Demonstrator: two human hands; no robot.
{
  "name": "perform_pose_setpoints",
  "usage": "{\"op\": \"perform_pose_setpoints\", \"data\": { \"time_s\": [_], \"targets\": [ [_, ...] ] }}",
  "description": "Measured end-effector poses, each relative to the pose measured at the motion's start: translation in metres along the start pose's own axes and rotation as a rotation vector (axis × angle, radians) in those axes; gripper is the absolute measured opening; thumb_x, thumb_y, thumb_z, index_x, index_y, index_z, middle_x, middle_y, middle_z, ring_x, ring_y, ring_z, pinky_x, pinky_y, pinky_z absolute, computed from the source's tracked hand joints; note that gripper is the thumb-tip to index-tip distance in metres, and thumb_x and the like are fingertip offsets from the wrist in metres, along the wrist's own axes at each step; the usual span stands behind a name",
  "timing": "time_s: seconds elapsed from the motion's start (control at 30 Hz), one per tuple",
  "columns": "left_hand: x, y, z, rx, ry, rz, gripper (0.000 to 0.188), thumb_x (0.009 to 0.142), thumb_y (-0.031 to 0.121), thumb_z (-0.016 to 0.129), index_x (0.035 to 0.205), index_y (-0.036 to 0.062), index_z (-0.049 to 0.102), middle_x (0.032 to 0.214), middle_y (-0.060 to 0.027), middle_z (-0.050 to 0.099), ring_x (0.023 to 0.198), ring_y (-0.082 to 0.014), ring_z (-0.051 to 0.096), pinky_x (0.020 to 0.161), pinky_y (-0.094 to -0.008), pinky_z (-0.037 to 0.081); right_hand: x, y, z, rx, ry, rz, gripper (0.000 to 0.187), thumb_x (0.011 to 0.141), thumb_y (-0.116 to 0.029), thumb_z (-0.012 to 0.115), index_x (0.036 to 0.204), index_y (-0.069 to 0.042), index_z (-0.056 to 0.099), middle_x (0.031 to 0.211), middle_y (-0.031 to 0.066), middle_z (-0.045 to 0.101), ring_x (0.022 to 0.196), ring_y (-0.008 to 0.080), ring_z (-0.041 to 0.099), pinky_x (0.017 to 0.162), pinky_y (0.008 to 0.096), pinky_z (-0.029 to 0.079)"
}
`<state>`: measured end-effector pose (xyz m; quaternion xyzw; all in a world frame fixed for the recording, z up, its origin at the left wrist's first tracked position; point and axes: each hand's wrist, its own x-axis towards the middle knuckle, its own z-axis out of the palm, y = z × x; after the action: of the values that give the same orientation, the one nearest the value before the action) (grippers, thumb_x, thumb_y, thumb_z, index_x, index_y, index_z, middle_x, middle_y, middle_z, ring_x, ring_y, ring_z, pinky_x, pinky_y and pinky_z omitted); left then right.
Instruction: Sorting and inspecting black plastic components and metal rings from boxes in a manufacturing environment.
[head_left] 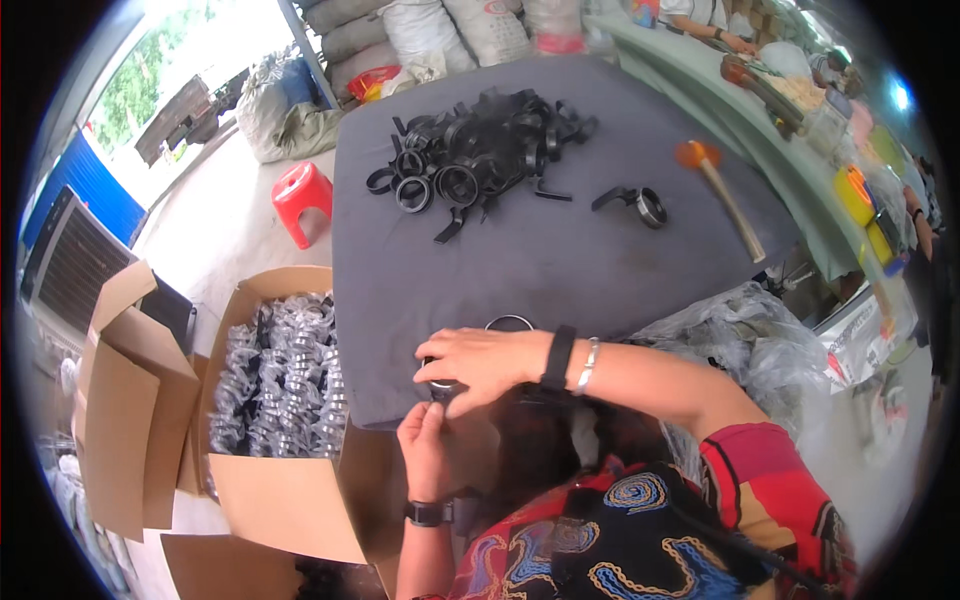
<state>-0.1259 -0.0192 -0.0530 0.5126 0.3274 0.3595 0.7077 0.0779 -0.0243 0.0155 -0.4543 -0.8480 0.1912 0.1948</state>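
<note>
At the near edge of the grey table, my right hand (480,362) curls over a black ring-shaped part (441,384) with a bright metal rim. Most of that part is hidden beneath the palm and fingers. Just below it, my left hand (425,447) is closed in a pinch close against the ring; what lies between its fingertips cannot be made out. Behind my right hand, the rim of another round part (510,322) shows. Farther off to the right lies a single black ring (650,207) with a tail-like arm.
A heap of black ring parts (480,150) covers the far part of the grey table (420,285). An orange-headed mallet (725,195) lies at right, above clear plastic bags (750,335). An open carton (285,500) of wrapped parts stands left, near a red stool (302,200).
</note>
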Motion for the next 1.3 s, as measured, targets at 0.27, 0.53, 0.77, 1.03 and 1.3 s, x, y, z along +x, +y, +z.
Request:
{"op": "perform_pose_setpoints", "data": {
  "time_s": [0.27, 0.53, 0.77, 1.03, 1.3],
  "targets": [
    [0.039, 0.046, 0.042, 0.252, 0.134, 0.347, 0.023, 0.095, 0.014, 0.056, 0.109, -0.0027, 0.060, 0.097, -0.0078, 0.064, 0.085, -0.0134, 0.060, 0.079, -0.0270, 0.047, -0.064, 0.043, -0.072, -0.133, 0.404, 0.282, 0.050, 0.073, -0.024, 0.068, 0.119, -0.006, 0.058, 0.114, 0.0185, 0.054, 0.111, 0.0354, 0.050, 0.095, 0.0416, 0.044],
    [0.173, 0.076, 0.083, 1.329, -0.007, 0.823, 0.024, 0.082, 0.010, 0.061, 0.104, -0.0014, 0.063, 0.098, -0.0190, 0.065, 0.092, -0.0340, 0.063, 0.080, -0.0414, 0.051, -0.139, 0.116, -0.104, -0.271, 0.555, 0.829, 0.051, 0.078, -0.021, 0.068, 0.124, -0.007, 0.053, 0.122, 0.0204, 0.050, 0.117, 0.0383, 0.046, 0.099, 0.0426, 0.041],
    [0.253, 0.054, 0.112, 1.811, -0.136, 0.494, 0.017, 0.081, 0.009, 0.057, 0.089, 0.0037, 0.071, 0.092, -0.0149, 0.070, 0.092, -0.0295, 0.067, 0.083, -0.0375, 0.051, -0.190, 0.149, -0.120, -0.484, 0.556, 0.934, 0.051, 0.079, -0.011, 0.068, 0.126, -0.004, 0.049, 0.127, 0.0198, 0.048, 0.120, 0.0389, 0.045, 0.102, 0.0431, 0.040],
    [0.238, 0.054, 0.077, 1.372, 0.097, 0.579, 0.016, 0.082, 0.007, 0.052, 0.082, 0.0005, 0.066, 0.083, -0.0205, 0.068, 0.087, -0.0377, 0.065, 0.077, -0.0461, 0.050, -0.111, 0.060, -0.088, -0.418, 0.358, 0.640, 0.052, 0.080, -0.025, 0.069, 0.121, 0.002, 0.053, 0.121, 0.0208, 0.055, 0.113, 0.0370, 0.052, 0.094, 0.0427, 0.045],
    [0.096, 0.070, 0.037, 0.227, 0.089, 0.097, 0.020, 0.092, 0.018, 0.057, 0.076, 0.0059, 0.056, 0.062, 0.0006, 0.051, 0.051, -0.0072, 0.045, 0.045, -0.0224, 0.034, -0.059, 0.004, -0.016, -0.326, 0.068, 0.593, 0.069, 0.073, -0.035, 0.077, 0.122, 0.007, 0.051, 0.116, 0.0175, 0.056, 0.110, 0.0324, 0.051, 0.092, 0.0430, 0.045]
  ]
}}
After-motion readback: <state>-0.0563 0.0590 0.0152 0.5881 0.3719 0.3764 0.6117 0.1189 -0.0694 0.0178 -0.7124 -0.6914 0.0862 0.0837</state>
